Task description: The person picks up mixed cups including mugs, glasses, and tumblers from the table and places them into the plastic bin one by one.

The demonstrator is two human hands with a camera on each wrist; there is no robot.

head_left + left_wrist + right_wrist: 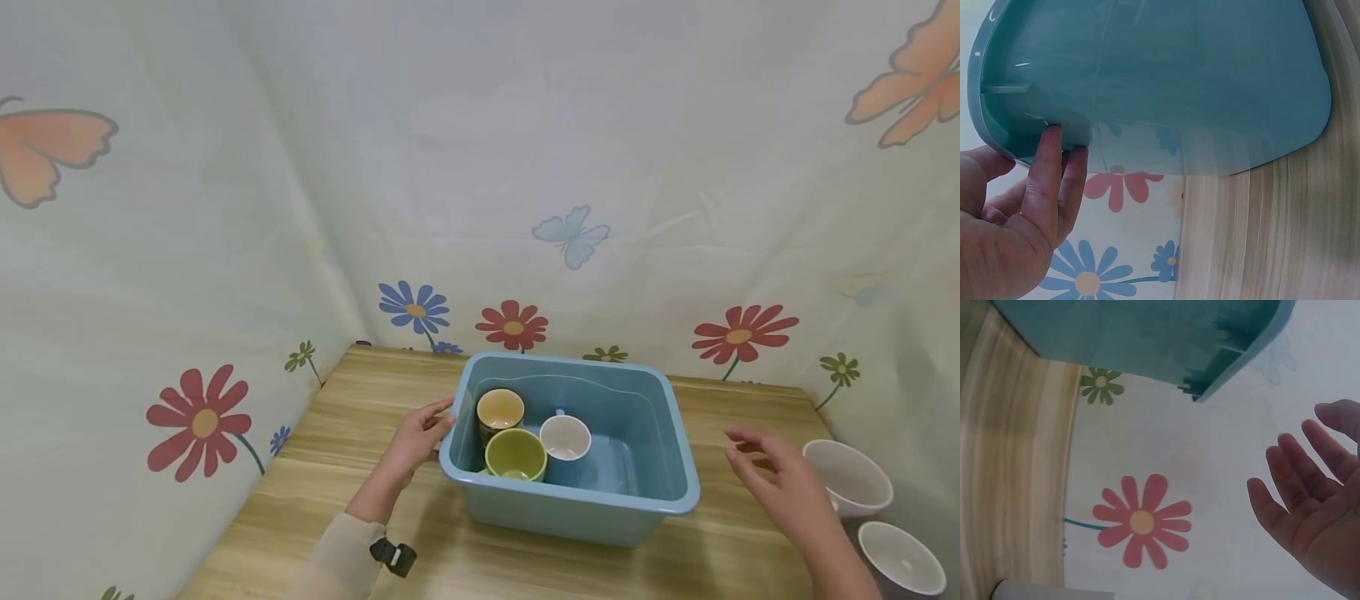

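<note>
With our left hand, we are gripping the left rim of the blue bin, while our right hand is hovering loosely spread, holding nothing, near 2 pale cups. A green cup, a yellow-lined cup and a white cup are sitting inside the bin, which is resting on the wooden table.

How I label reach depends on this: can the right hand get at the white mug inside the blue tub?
Probably yes: the right hand is empty and the blue tub open-topped, with nothing covering the white mug; only the tub's right rim stands between.
</note>
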